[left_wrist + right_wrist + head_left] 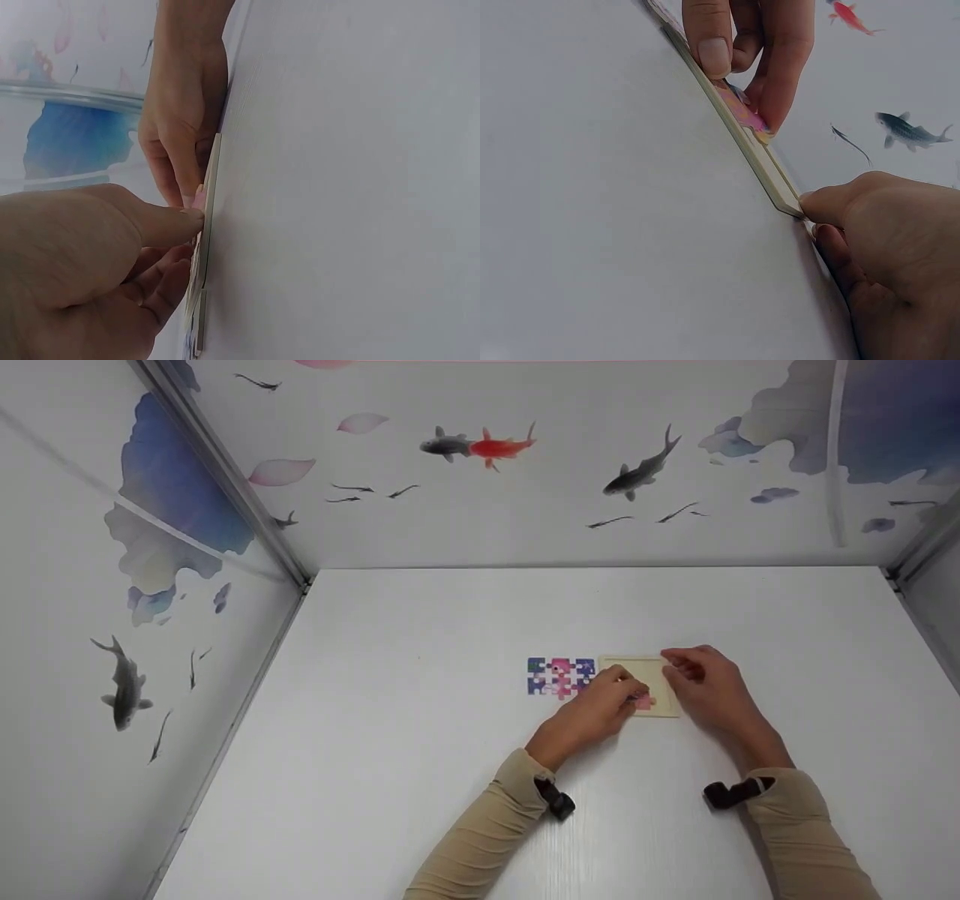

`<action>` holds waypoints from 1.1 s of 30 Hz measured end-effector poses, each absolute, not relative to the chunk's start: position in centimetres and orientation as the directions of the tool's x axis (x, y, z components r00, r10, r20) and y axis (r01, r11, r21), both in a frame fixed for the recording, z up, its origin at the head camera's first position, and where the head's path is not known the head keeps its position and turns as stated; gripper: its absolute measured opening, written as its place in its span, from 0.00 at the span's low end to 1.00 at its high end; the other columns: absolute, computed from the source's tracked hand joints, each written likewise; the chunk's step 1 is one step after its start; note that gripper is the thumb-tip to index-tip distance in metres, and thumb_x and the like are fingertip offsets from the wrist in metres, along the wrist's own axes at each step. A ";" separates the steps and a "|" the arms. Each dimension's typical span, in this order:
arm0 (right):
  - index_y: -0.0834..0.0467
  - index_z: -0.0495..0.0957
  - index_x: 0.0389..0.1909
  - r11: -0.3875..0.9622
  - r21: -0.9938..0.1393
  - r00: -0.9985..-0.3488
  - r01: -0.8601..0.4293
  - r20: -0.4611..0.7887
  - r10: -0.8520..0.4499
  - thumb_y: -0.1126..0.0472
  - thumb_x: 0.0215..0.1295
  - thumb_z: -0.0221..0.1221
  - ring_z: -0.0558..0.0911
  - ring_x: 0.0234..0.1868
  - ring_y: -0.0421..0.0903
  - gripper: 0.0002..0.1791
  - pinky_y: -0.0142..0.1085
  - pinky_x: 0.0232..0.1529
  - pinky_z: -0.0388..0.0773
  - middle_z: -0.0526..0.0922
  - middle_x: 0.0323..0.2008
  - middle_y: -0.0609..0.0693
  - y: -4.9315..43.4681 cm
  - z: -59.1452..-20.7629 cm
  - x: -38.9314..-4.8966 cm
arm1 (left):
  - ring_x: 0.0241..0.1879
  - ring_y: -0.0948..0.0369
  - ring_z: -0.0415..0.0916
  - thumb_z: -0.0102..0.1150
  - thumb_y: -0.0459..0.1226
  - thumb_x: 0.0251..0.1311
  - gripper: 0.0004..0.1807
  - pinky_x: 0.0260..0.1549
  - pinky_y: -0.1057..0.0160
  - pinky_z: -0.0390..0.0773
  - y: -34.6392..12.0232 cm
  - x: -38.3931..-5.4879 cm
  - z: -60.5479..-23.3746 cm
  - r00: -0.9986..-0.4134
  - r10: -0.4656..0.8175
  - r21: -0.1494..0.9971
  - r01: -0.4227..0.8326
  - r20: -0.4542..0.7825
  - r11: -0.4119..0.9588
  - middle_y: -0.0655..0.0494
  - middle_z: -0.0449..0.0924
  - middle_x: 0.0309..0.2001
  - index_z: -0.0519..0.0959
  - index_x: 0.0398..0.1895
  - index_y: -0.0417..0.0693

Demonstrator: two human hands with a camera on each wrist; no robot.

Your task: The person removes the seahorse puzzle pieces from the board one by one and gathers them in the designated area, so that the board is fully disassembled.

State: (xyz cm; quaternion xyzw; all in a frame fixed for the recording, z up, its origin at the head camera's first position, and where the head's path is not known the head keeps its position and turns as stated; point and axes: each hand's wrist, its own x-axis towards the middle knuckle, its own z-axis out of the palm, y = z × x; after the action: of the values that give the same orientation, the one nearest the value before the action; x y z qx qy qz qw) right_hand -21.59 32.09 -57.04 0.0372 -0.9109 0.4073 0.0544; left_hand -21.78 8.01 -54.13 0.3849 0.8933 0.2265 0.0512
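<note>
A shallow pale wooden puzzle tray (646, 667) lies on the white table, reaching under both hands. My left hand (592, 711) bends over its left part, thumb and fingertips pinching a pink jigsaw piece (741, 109) low inside the rim. Part of a pink piece (643, 703) shows below those fingers in the head view. At the tray's right side, my right hand (712, 690) grips the edge. In the right wrist view its thumb (829, 204) lies on the rim and the other fingers curl by the outer side.
Left of the tray, several pink, blue and purple jigsaw pieces (559, 667) lie grouped, partly behind the left hand. The white table (375, 720) meets a back wall (480, 525) and a left wall (52, 585), both printed with fish.
</note>
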 end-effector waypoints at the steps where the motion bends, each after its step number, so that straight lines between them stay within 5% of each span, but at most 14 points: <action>1: 0.57 0.82 0.68 0.664 -0.739 -0.991 -0.113 0.129 -0.024 0.55 0.81 0.61 0.80 0.50 0.49 0.21 0.16 0.45 0.71 0.82 0.52 0.57 32.1 -57.0 -21.6 | 0.60 0.65 0.78 0.55 0.37 0.83 0.17 0.63 0.74 0.75 8.0 -21.8 -54.2 -0.700 0.709 0.445 0.662 0.080 0.603 0.56 0.80 0.62 0.83 0.68 0.51; 10: 0.58 0.83 0.68 0.672 -0.727 -0.987 -0.142 0.158 -0.037 0.57 0.80 0.62 0.80 0.49 0.48 0.21 0.15 0.46 0.69 0.83 0.51 0.57 32.3 -57.1 -21.5 | 0.59 0.62 0.78 0.50 0.42 0.85 0.17 0.64 0.70 0.76 7.8 -21.6 -54.1 -0.667 0.735 0.374 0.718 0.125 0.587 0.54 0.80 0.60 0.84 0.66 0.52; 20: 0.55 0.82 0.69 0.680 -0.726 -0.992 -0.107 0.120 -0.028 0.54 0.81 0.61 0.80 0.51 0.48 0.21 0.16 0.46 0.70 0.82 0.53 0.55 32.3 -57.3 -21.6 | 0.68 0.61 0.75 0.57 0.37 0.81 0.22 0.72 0.69 0.72 6.0 -22.0 -52.5 -0.684 0.713 0.419 0.698 0.151 0.581 0.54 0.77 0.65 0.79 0.74 0.52; 27: 0.54 0.82 0.69 0.679 -0.729 -0.994 -0.092 0.109 -0.018 0.54 0.81 0.60 0.79 0.51 0.48 0.21 0.16 0.47 0.70 0.82 0.53 0.54 32.1 -57.3 -21.6 | 0.66 0.60 0.77 0.56 0.44 0.82 0.20 0.70 0.66 0.74 4.2 -22.1 -52.8 -0.661 0.723 0.421 0.724 0.198 0.547 0.55 0.79 0.64 0.80 0.71 0.54; 33: 0.54 0.82 0.69 0.673 -0.734 -0.994 -0.092 0.110 -0.016 0.54 0.81 0.61 0.79 0.52 0.48 0.21 0.16 0.48 0.70 0.82 0.54 0.54 32.3 -57.3 -21.6 | 0.66 0.60 0.77 0.56 0.40 0.82 0.14 0.71 0.66 0.74 1.8 -22.1 -52.9 -0.660 0.719 0.408 0.731 0.217 0.547 0.56 0.79 0.63 0.82 0.64 0.53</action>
State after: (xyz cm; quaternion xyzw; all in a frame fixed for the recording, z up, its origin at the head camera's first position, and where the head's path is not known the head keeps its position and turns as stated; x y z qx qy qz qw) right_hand -21.59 32.29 -57.29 0.0295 -0.9134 0.4033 0.0470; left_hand -22.06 1.75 -52.94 0.4122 0.8795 0.2375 -0.0123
